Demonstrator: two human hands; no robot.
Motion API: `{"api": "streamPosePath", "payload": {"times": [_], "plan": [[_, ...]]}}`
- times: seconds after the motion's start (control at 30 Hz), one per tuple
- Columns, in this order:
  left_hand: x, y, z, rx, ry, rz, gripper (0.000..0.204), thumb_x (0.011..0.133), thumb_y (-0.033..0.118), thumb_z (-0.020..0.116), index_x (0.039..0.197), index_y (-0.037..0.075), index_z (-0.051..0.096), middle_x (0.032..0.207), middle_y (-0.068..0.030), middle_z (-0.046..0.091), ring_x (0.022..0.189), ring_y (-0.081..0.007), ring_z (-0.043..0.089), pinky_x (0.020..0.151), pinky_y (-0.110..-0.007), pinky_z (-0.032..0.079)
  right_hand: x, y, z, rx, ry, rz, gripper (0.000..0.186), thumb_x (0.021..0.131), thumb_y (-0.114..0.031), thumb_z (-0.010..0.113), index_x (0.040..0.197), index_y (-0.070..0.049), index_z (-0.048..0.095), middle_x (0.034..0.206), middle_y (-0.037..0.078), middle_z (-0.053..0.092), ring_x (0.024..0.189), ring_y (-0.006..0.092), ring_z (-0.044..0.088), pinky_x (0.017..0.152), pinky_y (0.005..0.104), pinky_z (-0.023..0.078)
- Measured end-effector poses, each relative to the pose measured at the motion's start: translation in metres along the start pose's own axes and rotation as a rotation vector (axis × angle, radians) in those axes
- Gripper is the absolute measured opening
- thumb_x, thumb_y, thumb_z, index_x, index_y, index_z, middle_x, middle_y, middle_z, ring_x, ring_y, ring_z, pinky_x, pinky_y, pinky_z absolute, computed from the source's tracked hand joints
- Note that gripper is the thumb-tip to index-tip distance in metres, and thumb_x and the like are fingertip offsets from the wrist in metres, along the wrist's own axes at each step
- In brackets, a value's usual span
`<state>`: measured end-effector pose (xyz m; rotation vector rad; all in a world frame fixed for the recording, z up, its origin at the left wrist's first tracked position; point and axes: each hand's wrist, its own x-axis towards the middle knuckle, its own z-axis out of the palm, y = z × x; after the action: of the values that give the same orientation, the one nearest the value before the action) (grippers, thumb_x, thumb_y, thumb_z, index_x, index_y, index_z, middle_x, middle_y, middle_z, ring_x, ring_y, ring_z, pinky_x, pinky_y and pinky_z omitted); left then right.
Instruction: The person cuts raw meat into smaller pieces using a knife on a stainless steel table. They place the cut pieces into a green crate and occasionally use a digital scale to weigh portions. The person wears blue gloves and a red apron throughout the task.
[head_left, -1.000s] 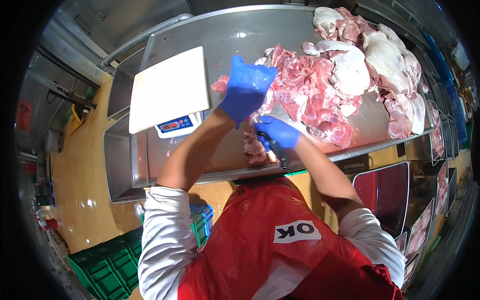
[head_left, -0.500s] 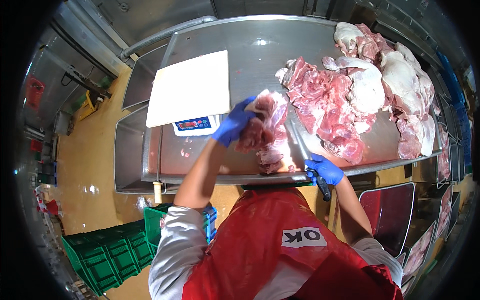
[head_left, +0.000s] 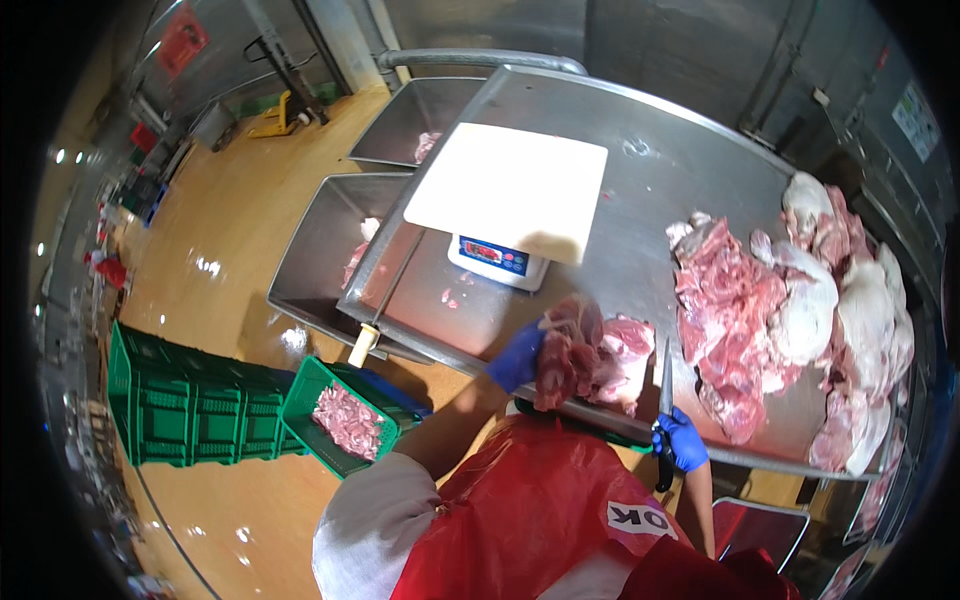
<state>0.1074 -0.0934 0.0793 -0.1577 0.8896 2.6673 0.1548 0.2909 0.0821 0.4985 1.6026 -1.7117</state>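
Observation:
My left hand (head_left: 518, 358), in a blue glove, grips a dark red cut of raw meat (head_left: 568, 352) near the table's front edge; its fingers are partly hidden behind the meat. A paler piece of meat (head_left: 627, 362) lies right beside it on the steel. To the right, my gloved right hand (head_left: 683, 440) is closed round the black handle of a knife (head_left: 667, 385), whose blade points away from me over the table's edge. Beyond the knife lies a large spread-out slab of meat (head_left: 728, 320), with several skin-covered pieces (head_left: 862, 325) farther right.
A white board (head_left: 510, 185) rests on a digital scale (head_left: 495, 262) on the steel table (head_left: 650, 120). Two steel tubs (head_left: 315, 240) holding scraps adjoin the table's left side. At lower left stand green crates (head_left: 190, 400), near a green crate of meat trimmings (head_left: 347, 420).
The view has swung left, bringing the tubs and the trimmings crate into fuller sight. My left hand has drawn its meat nearer to the front edge. My right hand still holds the knife.

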Motion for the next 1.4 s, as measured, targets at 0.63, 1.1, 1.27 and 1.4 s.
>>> {"api": "streamPosePath", "payload": {"times": [0.63, 1.1, 1.27, 1.4], "plan": [[0.078, -0.050, 0.039, 2.066, -0.411, 0.569, 0.065, 0.077, 0.023, 0.068, 0.136, 0.009, 0.047, 0.119, -0.0252, 0.054, 0.102, -0.0420, 0.058, 0.084, -0.054, 0.050, -0.033, -0.012, 0.001, 0.145, 0.084, -0.140, 0.012, 0.101, -0.016, 0.049, 0.104, -0.004, 0.050, 0.070, 0.007, 0.055, 0.050, 0.0158, 0.055, 0.041, 0.0291, 0.050], [0.108, -0.078, 0.052, 0.624, -0.187, 0.173, 0.037, 0.076, 0.010, 0.071, 0.112, 0.001, 0.063, 0.102, -0.0127, 0.070, 0.083, -0.0242, 0.070, 0.068, -0.038, 0.058, -0.056, 0.030, -0.021, 0.225, 0.226, -0.155, 0.015, 0.100, -0.018, 0.052, 0.110, -0.006, 0.052, 0.073, 0.004, 0.056, 0.053, 0.0139, 0.057, 0.043, 0.0292, 0.052], [0.109, 0.128, 0.118, 1.278, -0.321, 0.749, 0.037, 0.091, 0.021, 0.063, 0.122, 0.001, 0.058, 0.108, -0.0124, 0.066, 0.077, -0.0172, 0.068, 0.064, -0.028, 0.057, -0.082, 0.042, -0.054, 0.276, 0.352, -0.226, 0.015, 0.100, -0.017, 0.051, 0.110, -0.006, 0.051, 0.071, 0.004, 0.056, 0.051, 0.0142, 0.056, 0.041, 0.0290, 0.050], [0.165, 0.416, 0.101, 1.472, 0.172, 0.665, 0.029, 0.086, 0.037, 0.067, 0.083, 0.009, 0.068, 0.066, 0.0057, 0.053, 0.057, -0.0057, 0.044, 0.050, -0.025, 0.037, -0.101, 0.015, -0.091, 0.263, 0.401, -0.332, 0.015, 0.100, -0.018, 0.050, 0.108, -0.005, 0.053, 0.070, 0.004, 0.056, 0.052, 0.0148, 0.056, 0.043, 0.0295, 0.050]]}}
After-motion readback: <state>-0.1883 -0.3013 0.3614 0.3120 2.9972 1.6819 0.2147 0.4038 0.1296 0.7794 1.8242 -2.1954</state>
